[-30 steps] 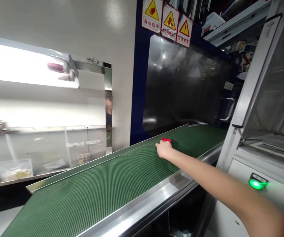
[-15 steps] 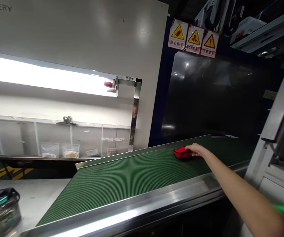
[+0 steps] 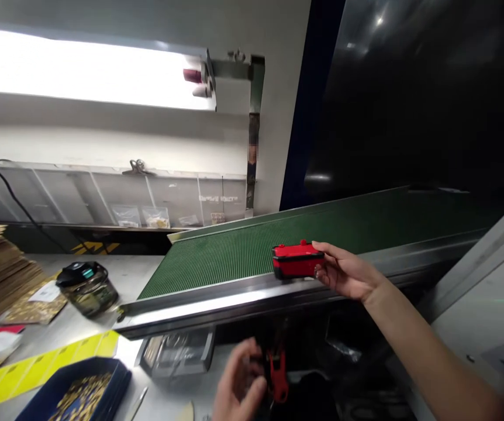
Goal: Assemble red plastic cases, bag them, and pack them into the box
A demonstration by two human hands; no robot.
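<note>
In my right hand (image 3: 344, 272) is a small red box-shaped case (image 3: 298, 260) with black edging and two red knobs on top. My thumb and fingers close on its right end. The case is above the near metal rail of the green ribbed conveyor belt (image 3: 217, 257). My left hand (image 3: 241, 380) is lower down, in front of the conveyor and somewhat blurred. Its fingers are curved and apart from the thumb, with nothing visible between them. Just right of it is a red and black object (image 3: 278, 374), whose kind I cannot make out.
On the grey table stand a lidded clear jar (image 3: 87, 286), a dark blue tray (image 3: 120, 380) of small brass-coloured parts and a grey bin (image 3: 177, 351). A yellow label strip (image 3: 37, 365) lies near stacked cardboard (image 3: 2, 269). The conveyor's metal side rail (image 3: 234, 299) runs across the middle.
My right hand has lifted the red case off the belt and brought it nearer. My left hand has come into view below, and the view has turned down and left.
</note>
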